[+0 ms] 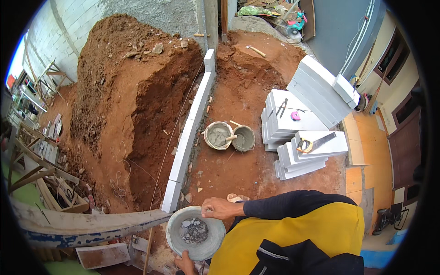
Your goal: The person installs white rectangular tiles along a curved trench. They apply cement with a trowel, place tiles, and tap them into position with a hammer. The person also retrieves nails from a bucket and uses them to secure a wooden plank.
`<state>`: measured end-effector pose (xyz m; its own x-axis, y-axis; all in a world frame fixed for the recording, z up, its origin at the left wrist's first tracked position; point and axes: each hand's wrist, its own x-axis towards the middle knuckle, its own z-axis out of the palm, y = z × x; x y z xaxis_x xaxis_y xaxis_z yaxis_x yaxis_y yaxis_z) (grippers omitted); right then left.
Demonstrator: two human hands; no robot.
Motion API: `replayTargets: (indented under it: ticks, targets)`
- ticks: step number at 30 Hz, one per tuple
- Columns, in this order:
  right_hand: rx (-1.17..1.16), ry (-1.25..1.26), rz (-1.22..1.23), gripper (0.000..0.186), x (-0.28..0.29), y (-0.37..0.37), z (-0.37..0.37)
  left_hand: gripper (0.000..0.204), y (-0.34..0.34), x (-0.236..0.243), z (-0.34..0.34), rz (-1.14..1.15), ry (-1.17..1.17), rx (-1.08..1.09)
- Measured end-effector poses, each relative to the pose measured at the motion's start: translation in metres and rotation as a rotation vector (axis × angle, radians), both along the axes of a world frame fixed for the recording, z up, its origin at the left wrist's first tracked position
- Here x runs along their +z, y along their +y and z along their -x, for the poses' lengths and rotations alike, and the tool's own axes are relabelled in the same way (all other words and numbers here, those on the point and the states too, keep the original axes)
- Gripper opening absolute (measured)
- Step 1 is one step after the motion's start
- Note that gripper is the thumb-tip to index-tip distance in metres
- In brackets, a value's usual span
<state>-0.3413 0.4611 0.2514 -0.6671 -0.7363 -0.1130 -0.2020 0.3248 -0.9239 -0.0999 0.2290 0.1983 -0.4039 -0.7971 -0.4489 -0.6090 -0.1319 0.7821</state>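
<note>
A grey, mortar-stained bucket [173,233] is tilted so that I look into it. Pale and dark grey bits lie on its bottom. My right hand [221,208] has its fingers curled over the upper rim. Below, my left hand [185,263] grips the opposite rim, with its fingers partly hidden under the bucket. Beyond the bucket runs a low wall of white blocks [189,133]. Two more buckets stand on the soil: a pale bucket of grey mortar [217,135] with a wooden-handled tool in it, and a darker bucket [244,139], also with mortar.
Stacked white blocks [293,107] on the right carry pliers, a pink tape measure [295,116] and a yellow-handled saw [316,143]. A string [176,123] runs along the wall beside a dug soil bank [123,105]. Scrap wood [50,178] lies left. A hammer [256,51] lies far off.
</note>
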Motion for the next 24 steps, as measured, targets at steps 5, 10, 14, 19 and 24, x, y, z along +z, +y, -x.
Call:
replayTargets:
  ticks: [5,10,14,19,24]
  targets:
    - [-0.201,-0.046,-0.093,0.028,-0.014,0.083,0.120,0.027,0.024,0.031,0.130,-0.132,0.016,-0.068]
    - [-0.256,-0.467,-0.031,0.031,-0.007,0.120,0.199,0.029,0.055,0.040,0.269,-0.203,0.037,-0.249]
    - [-0.299,-0.259,-0.061,0.030,-0.008,0.135,0.268,0.024,0.067,0.041,0.373,-0.267,0.115,-0.354]
    - [-0.441,0.020,-0.259,0.033,-0.002,0.161,0.342,0.020,0.073,0.033,0.525,-0.326,0.118,-0.613]
    - [-0.726,-0.065,-0.310,0.032,0.040,0.197,0.403,0.023,0.092,0.049,0.671,-0.323,0.109,-0.996]
